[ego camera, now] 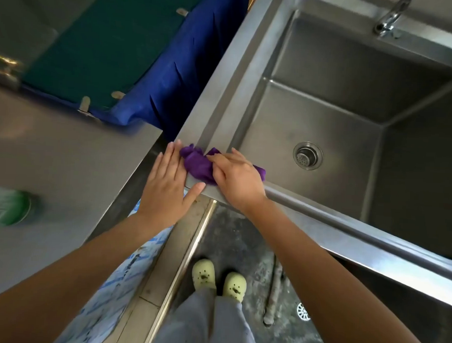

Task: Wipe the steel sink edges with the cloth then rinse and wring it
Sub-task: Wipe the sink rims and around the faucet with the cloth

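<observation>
Cloth [198, 165] is being pressed on the sink [222, 119] rim's near corner by the right hand [236, 178], fingers together; the left hand [167, 187] is being laid flat beside, fingers extended.

The cloth [198, 165] is a deep purple, plain, with no print on it. The sink [321, 211] is dull grey steel all over, with a brighter, shinier strainer [307, 156] at the bottom and a bright chrome tap [389, 17]. The bench [65, 159] is the same matt grey. On it stands a green can [7, 207] with pale markings, too blurred to read. Behind, a dark green mat [101, 44] lies over royal-blue fabric [177, 73]. The floor [232, 236] is mottled dark grey. The shoes [219, 281] are pale yellow-green and the trousers [202, 323] light grey. A white-and-blue patterned sheet [119, 270] hangs under the bench.
</observation>
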`<state>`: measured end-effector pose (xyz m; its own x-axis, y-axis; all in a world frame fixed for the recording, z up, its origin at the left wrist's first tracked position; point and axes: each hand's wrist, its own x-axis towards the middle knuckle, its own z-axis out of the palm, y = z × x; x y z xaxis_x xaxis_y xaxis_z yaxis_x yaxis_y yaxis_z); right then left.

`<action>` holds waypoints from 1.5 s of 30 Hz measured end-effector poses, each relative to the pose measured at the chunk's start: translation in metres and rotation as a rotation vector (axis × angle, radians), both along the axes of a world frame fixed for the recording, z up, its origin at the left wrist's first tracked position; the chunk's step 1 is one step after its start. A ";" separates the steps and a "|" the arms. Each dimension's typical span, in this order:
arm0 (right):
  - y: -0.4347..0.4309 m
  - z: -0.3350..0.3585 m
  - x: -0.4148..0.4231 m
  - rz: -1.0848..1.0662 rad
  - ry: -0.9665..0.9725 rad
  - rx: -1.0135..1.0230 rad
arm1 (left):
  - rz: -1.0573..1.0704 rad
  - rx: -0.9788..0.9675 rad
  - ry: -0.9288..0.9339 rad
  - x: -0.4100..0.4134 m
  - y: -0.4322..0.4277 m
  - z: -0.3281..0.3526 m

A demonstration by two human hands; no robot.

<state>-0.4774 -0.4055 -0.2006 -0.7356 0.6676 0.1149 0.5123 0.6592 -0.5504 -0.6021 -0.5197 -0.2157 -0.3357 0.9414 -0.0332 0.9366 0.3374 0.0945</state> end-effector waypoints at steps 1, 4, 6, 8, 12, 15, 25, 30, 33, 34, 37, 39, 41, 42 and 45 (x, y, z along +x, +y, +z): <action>-0.002 0.001 0.003 -0.022 0.014 0.001 | 0.001 -0.007 -0.001 0.000 0.000 0.000; -0.008 0.005 0.017 -0.078 0.036 -0.010 | 0.016 -0.005 -0.005 0.002 0.000 0.001; -0.009 0.007 0.029 -0.112 0.031 -0.011 | 0.030 -0.004 -0.012 0.006 0.000 0.002; -0.009 0.007 0.046 -0.153 0.019 0.005 | 0.030 -0.008 -0.020 0.008 -0.001 0.003; -0.008 0.010 0.083 -0.221 -0.010 0.007 | -0.077 -0.036 -0.043 0.029 -0.002 0.006; -0.009 0.010 0.109 -0.267 -0.041 0.018 | -0.198 -0.036 -0.068 0.059 -0.001 0.006; -0.013 0.014 0.197 -0.474 -0.164 0.069 | -0.187 0.065 -0.117 0.082 0.015 0.005; -0.020 0.019 0.189 -0.595 -0.331 0.173 | -0.159 0.111 -0.085 0.087 0.016 0.002; -0.029 0.023 0.161 -0.535 -0.630 0.179 | -0.153 0.093 -0.091 0.091 0.017 0.003; -0.032 0.023 0.154 -0.527 -0.667 0.155 | -0.169 0.077 -0.095 0.091 0.018 0.003; -0.033 0.024 0.140 -0.548 -0.573 0.093 | -0.252 0.043 -0.105 0.097 0.027 0.004; -0.031 0.026 0.135 -0.522 -0.489 0.114 | -0.273 0.035 -0.128 0.105 0.035 0.005; -0.028 0.024 0.134 -0.447 -0.432 0.216 | -0.259 0.058 -0.138 0.112 0.040 0.005; -0.027 0.021 0.135 -0.360 -0.399 0.237 | -0.248 0.076 -0.135 0.114 0.040 0.005; -0.018 0.010 0.146 -0.093 -0.249 0.109 | -0.242 0.097 -0.110 0.115 0.038 0.003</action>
<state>-0.3311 -0.4233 -0.1907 -0.6867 0.7268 0.0136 0.6835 0.6519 -0.3284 -0.4866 -0.4816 -0.2123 -0.1000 0.9943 0.0372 0.9711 0.0893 0.2213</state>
